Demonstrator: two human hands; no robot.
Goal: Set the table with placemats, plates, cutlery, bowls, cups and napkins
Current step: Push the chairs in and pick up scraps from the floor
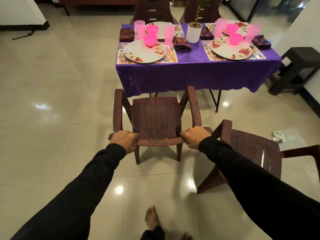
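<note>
A table under a purple cloth (190,73) carries several place settings. The near left one has a floral placemat (174,58), a flowered plate (138,53), a pink bowl (150,40), a pink cup (169,35), a folded napkin (181,43) and cutlery (167,53). The near right plate (225,51) has the same set around it. A brown plastic chair (155,115) stands in front of the table. My left hand (125,140) and my right hand (195,136) each grip its backrest top.
A second brown chair (251,149) stands at an angle to my right. A white plant pot (194,32) sits mid-table. Two more chairs are behind the table. A dark stool (297,66) stands at the right wall. Crumpled paper (278,135) lies on the tiled floor.
</note>
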